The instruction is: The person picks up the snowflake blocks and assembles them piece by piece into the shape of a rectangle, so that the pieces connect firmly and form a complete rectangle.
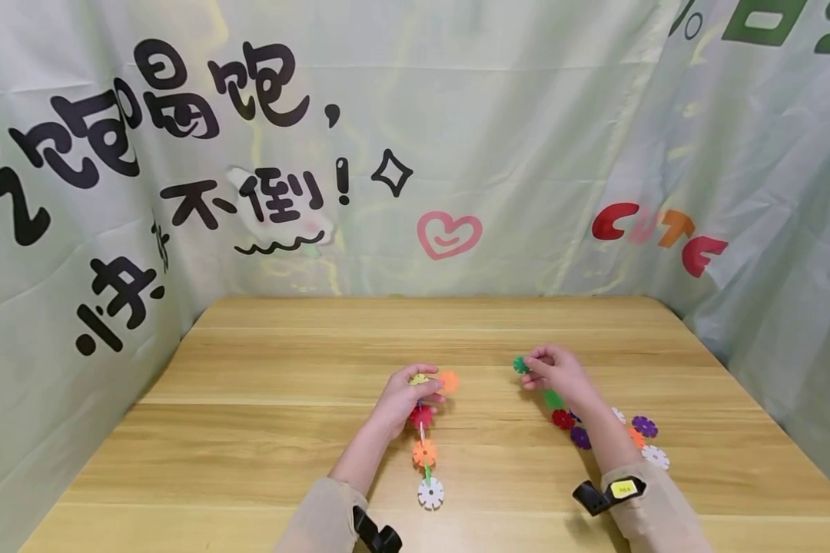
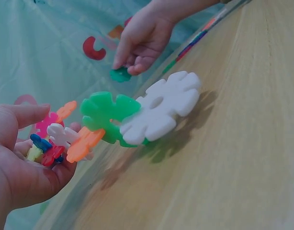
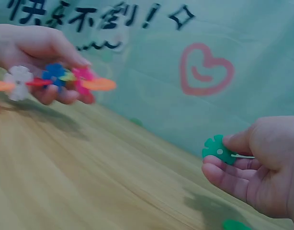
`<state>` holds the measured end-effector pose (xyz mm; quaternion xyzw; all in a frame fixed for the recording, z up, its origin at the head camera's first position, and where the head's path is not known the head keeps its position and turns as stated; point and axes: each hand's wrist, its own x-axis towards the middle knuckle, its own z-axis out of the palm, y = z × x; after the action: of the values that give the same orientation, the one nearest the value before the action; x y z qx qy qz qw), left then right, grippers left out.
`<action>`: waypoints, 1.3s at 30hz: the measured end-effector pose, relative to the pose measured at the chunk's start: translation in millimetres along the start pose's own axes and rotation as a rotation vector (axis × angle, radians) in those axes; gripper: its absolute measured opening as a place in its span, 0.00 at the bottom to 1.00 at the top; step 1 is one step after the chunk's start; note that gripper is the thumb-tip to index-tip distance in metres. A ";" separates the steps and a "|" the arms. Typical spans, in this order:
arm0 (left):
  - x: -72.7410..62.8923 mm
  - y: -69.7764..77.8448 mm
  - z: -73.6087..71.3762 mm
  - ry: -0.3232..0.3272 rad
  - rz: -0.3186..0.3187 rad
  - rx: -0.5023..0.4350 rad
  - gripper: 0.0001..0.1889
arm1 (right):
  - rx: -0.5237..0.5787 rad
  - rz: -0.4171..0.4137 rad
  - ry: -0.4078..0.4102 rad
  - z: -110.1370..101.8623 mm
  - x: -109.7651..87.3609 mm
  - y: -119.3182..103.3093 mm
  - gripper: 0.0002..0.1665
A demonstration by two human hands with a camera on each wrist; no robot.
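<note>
My left hand grips a chain of slotted plastic flower discs joined edge to edge. An orange disc forms its far end, beyond the fingertips. Toward me hang a red disc, another orange disc and a white disc. In the left wrist view, a light green disc links to that white disc, with blue and pink ones among the fingers. My right hand pinches a single dark green disc between thumb and fingers, apart from the chain. Something thin and pale shows behind it in the right wrist view, too blurred to name.
Loose discs lie beneath and around my right forearm: a green one, a dark red one, purple ones and a white one. The wooden table meets a printed curtain at its back and sides.
</note>
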<state>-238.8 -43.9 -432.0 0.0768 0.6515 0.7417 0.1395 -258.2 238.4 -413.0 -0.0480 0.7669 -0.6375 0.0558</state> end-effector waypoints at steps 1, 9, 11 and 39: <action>-0.4 0.5 0.1 0.001 -0.003 -0.002 0.20 | 0.011 -0.006 -0.013 5.0 -0.3 -1.9 0.13; -0.5 0.4 0.0 0.003 0.001 -0.007 0.20 | 0.032 -0.026 -0.081 43.3 -3.7 -10.2 0.14; -0.5 0.4 0.0 0.004 -0.002 -0.003 0.20 | 0.034 -0.029 -0.088 51.7 -4.4 -10.2 0.14; -0.8 3.1 4.0 -0.074 0.043 0.035 0.13 | 0.183 -0.143 -0.229 68.0 -8.3 -2.4 0.05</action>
<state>-237.2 -40.7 -428.4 0.1205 0.6568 0.7298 0.1464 -240.0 173.0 -422.7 -0.1696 0.6890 -0.6973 0.1015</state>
